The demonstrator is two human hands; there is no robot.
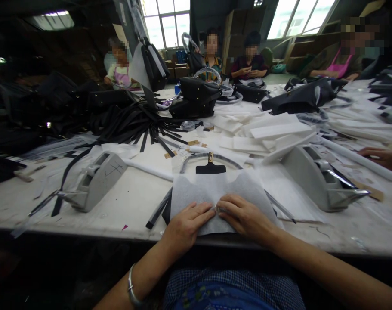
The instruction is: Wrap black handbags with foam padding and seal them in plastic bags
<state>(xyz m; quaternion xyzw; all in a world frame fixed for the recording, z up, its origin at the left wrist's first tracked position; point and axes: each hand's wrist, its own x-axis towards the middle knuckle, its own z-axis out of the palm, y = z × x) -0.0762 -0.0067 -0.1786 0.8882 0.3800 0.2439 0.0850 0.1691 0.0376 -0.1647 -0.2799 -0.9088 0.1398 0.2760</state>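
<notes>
A white sheet (196, 189) lies at the table's front edge over a black handbag, which shows only as a black tab with a gold clasp (210, 163) and a dark corner. A plastic-wrapped handle (221, 158) arches behind it. My left hand (186, 224) rests on the sheet, its fingers stretched toward the middle. Beside it my right hand (244, 215) has curled fingers pressed together on the sheet. Something small and shiny shows between the fingertips of both hands; its kind is too small to tell.
Grey tape dispensers stand left (100, 181) and right (315, 176). Behind are black straps (131, 122), white foam pieces (266, 129) and black handbags (196, 97). Several co-workers sit across the table (125, 202). Another person's hand (383, 158) is at the right.
</notes>
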